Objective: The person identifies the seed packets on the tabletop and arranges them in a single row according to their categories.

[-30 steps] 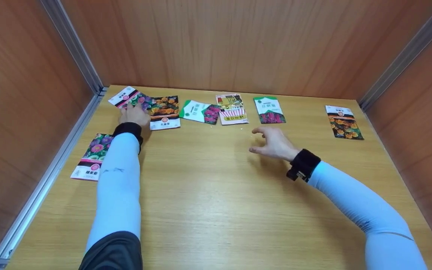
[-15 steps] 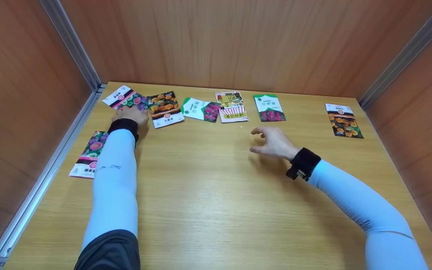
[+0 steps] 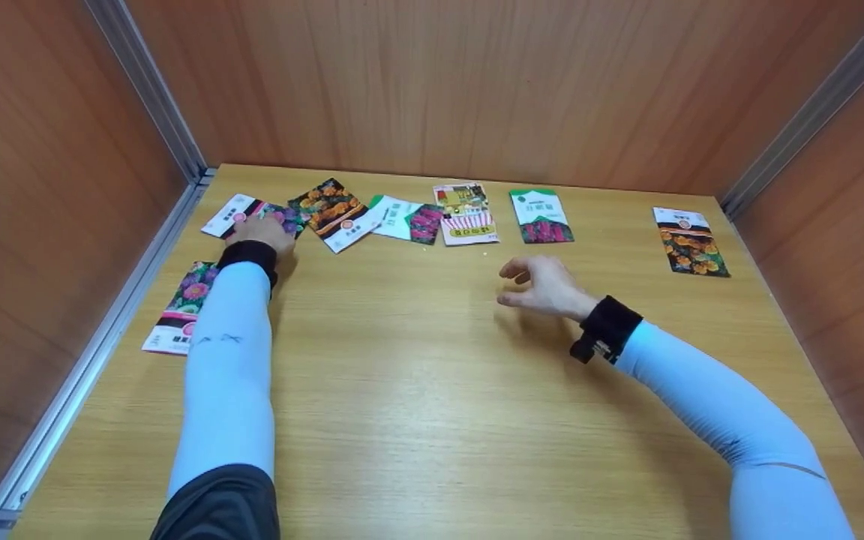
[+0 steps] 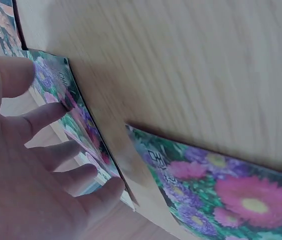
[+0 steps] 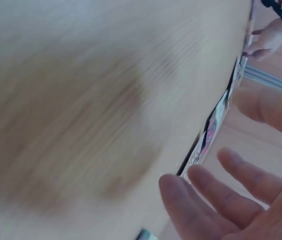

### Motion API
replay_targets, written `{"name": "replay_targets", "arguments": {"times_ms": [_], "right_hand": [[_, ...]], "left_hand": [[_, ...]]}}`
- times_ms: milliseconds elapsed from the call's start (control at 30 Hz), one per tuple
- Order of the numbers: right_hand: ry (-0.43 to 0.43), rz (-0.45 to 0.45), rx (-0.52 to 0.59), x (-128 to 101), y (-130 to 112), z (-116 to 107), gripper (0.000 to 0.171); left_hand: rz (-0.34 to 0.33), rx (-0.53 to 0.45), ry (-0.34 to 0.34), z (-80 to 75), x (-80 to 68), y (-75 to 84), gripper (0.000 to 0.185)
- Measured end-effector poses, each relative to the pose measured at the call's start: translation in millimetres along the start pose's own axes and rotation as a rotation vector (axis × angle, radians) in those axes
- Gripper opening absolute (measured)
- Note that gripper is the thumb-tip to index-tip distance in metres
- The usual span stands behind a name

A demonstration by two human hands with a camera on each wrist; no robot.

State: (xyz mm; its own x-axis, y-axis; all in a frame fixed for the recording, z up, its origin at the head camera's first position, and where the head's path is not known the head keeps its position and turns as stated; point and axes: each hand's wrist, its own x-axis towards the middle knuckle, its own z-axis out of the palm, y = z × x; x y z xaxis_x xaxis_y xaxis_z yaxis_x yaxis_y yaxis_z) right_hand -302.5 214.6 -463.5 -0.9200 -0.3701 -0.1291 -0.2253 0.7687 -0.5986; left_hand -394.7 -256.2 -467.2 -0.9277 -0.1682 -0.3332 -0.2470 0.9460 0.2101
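Observation:
My left hand [image 3: 259, 234] lies over a flower seed packet [image 3: 231, 216] with purple and pink blooms at the back left. In the left wrist view its loosely bent fingertips [image 4: 56, 112] touch that packet's face [image 4: 83, 117]. A second aster seed packet [image 3: 193, 292] lies nearer me, partly under the left forearm. Beside the left hand, a tilted orange marigold seed packet [image 3: 333, 214] meets the purple packet and a green-and-white seed packet [image 3: 398, 217]. My right hand [image 3: 544, 285] hovers above the table, fingers loosely bent, with nothing held.
A yellow-and-pink packet [image 3: 468, 214] touches the green-and-white one. Another green-and-white packet [image 3: 541, 216] stands apart to its right, and a marigold packet [image 3: 691, 241] lies far right. Wooden walls [image 3: 432, 90] enclose the table [image 3: 417, 405] at the back and sides.
The purple packet under my left hand has shifted slightly nearer and turned. The marigold packet beside it has rotated, its white end swinging right onto the green-and-white packet. My right hand barely moved.

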Motion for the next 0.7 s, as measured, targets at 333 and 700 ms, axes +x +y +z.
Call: {"name": "replay_targets", "arguments": {"times_ms": [333,700], "right_hand": [[-0.038,-0.063,0.112,6,-4,8,0.042],[-0.064,-0.075,0.12,7,-9,16,0.038]], "left_hand": [[-0.017,0.031,0.056,13.4,31.5,3.6,0.068],[-0.005,-0.029,0.024,16.1,27.1,2.1,0.08]]}}
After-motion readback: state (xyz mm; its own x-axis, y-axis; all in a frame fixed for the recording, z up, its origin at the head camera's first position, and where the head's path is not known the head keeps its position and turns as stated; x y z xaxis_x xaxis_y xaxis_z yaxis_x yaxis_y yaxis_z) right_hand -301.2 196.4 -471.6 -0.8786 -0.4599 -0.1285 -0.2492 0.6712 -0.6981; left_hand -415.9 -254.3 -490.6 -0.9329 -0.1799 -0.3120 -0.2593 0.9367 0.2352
